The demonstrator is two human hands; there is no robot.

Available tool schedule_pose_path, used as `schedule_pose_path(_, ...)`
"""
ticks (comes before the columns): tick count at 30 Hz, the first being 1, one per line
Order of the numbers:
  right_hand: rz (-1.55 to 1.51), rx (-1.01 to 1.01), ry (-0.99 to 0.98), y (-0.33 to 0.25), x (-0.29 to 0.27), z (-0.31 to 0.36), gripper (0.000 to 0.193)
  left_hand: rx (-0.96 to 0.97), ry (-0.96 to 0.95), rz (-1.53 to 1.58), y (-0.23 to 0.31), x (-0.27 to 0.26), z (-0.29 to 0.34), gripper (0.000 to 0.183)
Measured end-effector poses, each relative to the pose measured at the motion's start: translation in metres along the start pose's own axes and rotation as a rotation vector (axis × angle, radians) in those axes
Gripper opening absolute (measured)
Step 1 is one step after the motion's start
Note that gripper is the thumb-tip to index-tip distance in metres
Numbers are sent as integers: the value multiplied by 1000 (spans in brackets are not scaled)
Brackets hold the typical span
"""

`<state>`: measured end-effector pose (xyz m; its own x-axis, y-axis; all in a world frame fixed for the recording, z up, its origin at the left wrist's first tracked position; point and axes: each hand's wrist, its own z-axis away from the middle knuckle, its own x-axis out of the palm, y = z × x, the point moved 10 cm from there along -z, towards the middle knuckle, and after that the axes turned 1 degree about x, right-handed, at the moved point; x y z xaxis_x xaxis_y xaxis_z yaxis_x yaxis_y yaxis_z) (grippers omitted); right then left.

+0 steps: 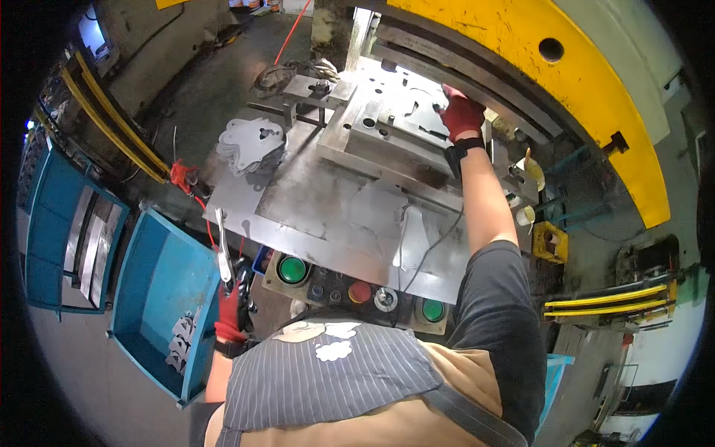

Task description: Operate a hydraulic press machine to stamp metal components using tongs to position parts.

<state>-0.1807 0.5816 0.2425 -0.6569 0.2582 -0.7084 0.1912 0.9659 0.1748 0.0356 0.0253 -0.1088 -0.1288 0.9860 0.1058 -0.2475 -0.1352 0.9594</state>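
Note:
My right hand point(465, 119), in a red glove, reaches into the press over the lower die point(402, 141). Its fingers are at the edge of a flat, bright metal part point(423, 106) lying on the die; glare and the hand's back hide whether they grip it. My left hand point(229, 309), also red-gloved, is low at the left beside the control panel point(335, 289). It is closed around a long silver metal tool point(224, 253) pointing up and away; its exact kind is unclear. A stack of flat, grey cut metal plates point(252, 145) sits left of the die.
The yellow press ram point(514, 37) with its upper die point(462, 63) overhangs my right hand. Green buttons point(293, 270) and a red one point(360, 292) face me. A blue bin point(160, 268) with several metal pieces stands left. A cable point(439, 257) crosses the metal table point(320, 201).

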Motion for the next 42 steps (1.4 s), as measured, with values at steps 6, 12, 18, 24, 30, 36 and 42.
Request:
schedule_pose_path(6, -528, 80, 117, 20, -76, 107, 39, -104, 154, 248, 12, 1, -20, 22)
schedule_pose_path(12, -1216, 1419, 323, 130, -83, 476, 31, -534, -109, 369, -45, 22, -17, 28)
schedule_pose_path(18, -880, 1025, -308, 107, -18, 654, 27, 256, -599, -1054, -17, 102, -45, 31)
schedule_pose_path(24, -1091, 1317, -696, 80, 26, 623, 35, -647, -475, -401, -143, 68, -104, 22)
schedule_pose_path(30, -1020, 1382, -625, 97, 48, 664, 44, -548, -440, -661, -117, 99, -101, 26)
schedule_pose_path(36, -1262, 1456, -516, 87, 46, 668, 48, -535, -495, -571, -124, 115, -105, 53)
schedule_pose_path(42, -1081, 1587, -631, 77, 34, 644, 52, -508, -465, -601, -154, 73, -123, 39)
